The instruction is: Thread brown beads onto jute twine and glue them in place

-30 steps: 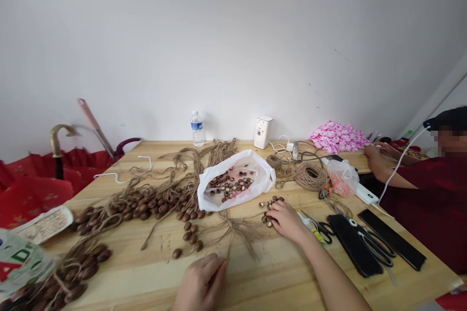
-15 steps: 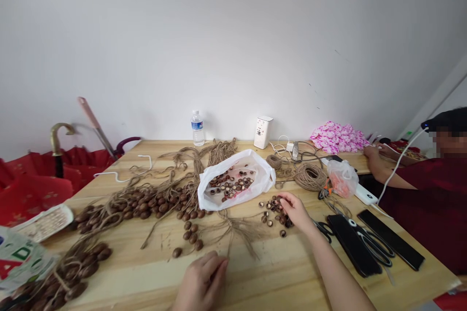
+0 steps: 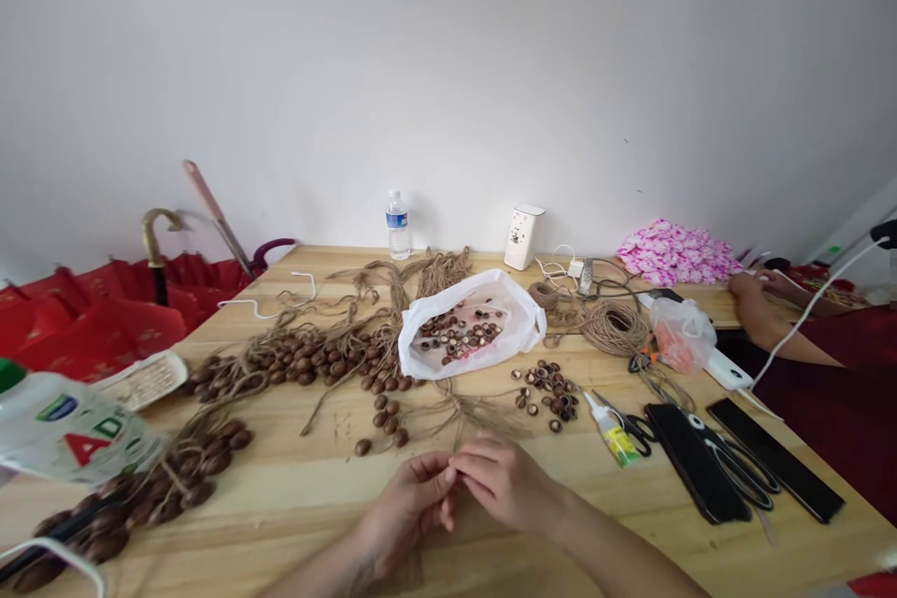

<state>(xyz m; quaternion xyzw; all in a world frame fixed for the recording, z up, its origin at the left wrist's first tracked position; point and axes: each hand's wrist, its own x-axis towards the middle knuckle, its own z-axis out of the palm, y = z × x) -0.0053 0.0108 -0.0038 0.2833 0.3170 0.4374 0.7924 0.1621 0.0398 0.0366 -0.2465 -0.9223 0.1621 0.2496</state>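
My left hand [image 3: 413,500] and my right hand [image 3: 505,486] meet fingertip to fingertip above the near table edge, both pinched closed. Whatever lies between their fingers is hidden. Just beyond them a spread of loose twine strands [image 3: 466,413] lies on the wood, its near end passing behind my right hand. Several brown half nut shells [image 3: 550,383] form a loose pile farther right. Behind the strands stands an open white plastic bag [image 3: 522,346] with more half shells inside. Round brown nuts [image 3: 389,420] lie left of the strands.
Nuts tied on twine [image 3: 301,360] cover the left side. A glue bottle [image 3: 613,430], scissors [image 3: 735,467], a black phone [image 3: 693,462] and twine coils [image 3: 617,329] lie right. A white bottle [image 3: 77,430] is near left. Another person's arm [image 3: 777,327] rests at far right.
My right hand has left the half-shell pile and come to my left hand, their fingertips now together. The glue bottle, covered before, shows. The view has shifted slightly.
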